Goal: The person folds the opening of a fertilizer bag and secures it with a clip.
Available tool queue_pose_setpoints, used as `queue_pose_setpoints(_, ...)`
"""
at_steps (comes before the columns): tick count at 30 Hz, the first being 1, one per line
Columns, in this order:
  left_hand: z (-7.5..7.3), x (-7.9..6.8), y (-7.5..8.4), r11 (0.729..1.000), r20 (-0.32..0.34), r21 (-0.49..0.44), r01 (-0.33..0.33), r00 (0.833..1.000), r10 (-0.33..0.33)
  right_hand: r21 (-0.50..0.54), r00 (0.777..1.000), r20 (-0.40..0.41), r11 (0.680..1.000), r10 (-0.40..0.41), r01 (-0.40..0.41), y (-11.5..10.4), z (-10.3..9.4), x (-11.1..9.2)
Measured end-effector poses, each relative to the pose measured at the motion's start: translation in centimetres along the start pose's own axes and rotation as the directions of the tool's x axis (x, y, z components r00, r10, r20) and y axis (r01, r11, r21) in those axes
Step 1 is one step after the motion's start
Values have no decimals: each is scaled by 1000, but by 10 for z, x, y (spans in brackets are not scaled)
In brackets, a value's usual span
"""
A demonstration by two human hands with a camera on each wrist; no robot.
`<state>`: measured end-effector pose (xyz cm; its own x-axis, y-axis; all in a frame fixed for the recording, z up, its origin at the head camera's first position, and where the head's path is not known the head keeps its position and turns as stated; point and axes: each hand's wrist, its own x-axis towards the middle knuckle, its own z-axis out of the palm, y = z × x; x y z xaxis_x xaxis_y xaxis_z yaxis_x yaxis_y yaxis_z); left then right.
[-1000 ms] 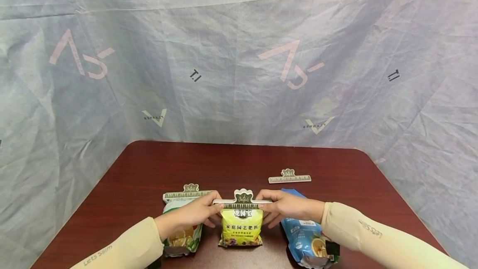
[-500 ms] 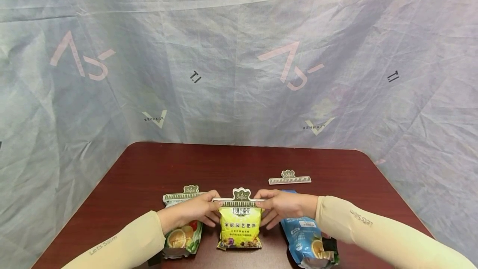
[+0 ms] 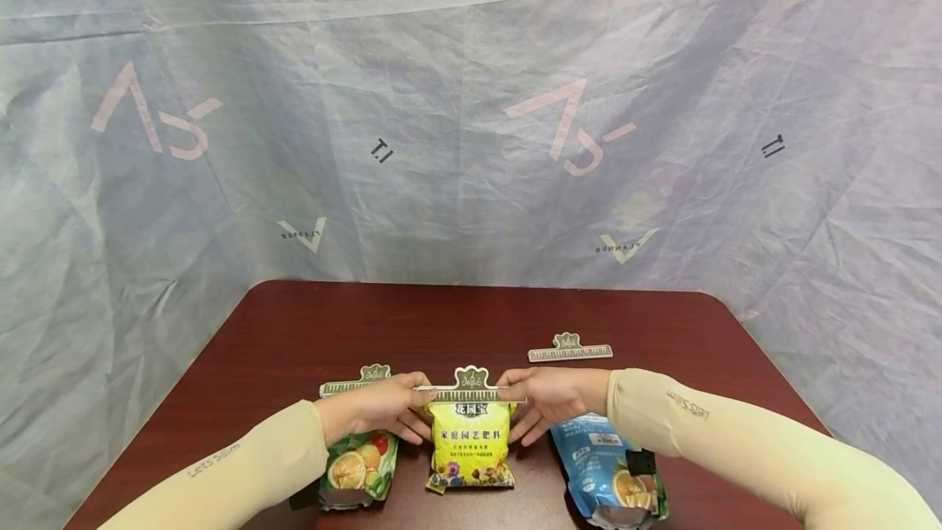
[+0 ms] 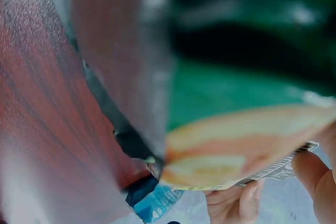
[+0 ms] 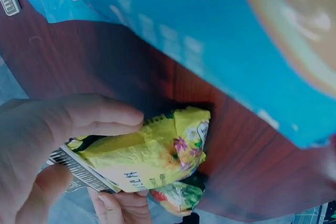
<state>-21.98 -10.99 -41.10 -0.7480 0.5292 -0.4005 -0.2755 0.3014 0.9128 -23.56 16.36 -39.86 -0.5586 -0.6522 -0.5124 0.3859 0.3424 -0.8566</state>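
A small yellow fertilizer bag (image 3: 471, 450) stands upright at the middle front of the table. Across its top sits a bag clip (image 3: 472, 383) with a piano-key pattern. My left hand (image 3: 388, 407) pinches the clip's left end, thumb in front. At the other end my right hand (image 3: 553, 396) does the same, its fingers behind and beside the bag. The right wrist view shows the thumb (image 5: 55, 177) on the clip and fingers along the yellow bag (image 5: 147, 153). Behind my left hand is a green fruit-print pouch (image 3: 358, 471), partly covered, bearing a similar clip (image 3: 375, 375).
A blue pouch (image 3: 599, 469) leans beyond my right hand, partly hidden by the wrist. Another piano-key clip (image 3: 570, 352) lies loose on the dark red table (image 3: 412, 317), farther back. Grey cloth (image 3: 441, 186) hangs behind the table's far edge.
Both hands and the clipped yellow bag have shifted slightly to the left. The hold on the clip's two ends stays the same. Pouches and loose clip stay in place.
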Motion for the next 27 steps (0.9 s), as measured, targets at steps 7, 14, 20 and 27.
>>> queue_pose_setpoints(7,-1,6,0,1000,0,26,14,1000,-14,-17,1000,-9,1000,17,-17,1,-5,7)
queue_pose_setpoints(14,-3,9,4,997,4,51,62,998,-62,-29,999,-26,999,41,-42,1,-9,14)
queue_pose_setpoints(20,-2,12,9,988,6,89,126,992,-127,-37,998,-26,997,64,-65,2,-10,19)
queue_pose_setpoints(27,-2,18,16,969,-21,158,189,982,-188,-47,997,-52,997,64,-66,5,-12,23)
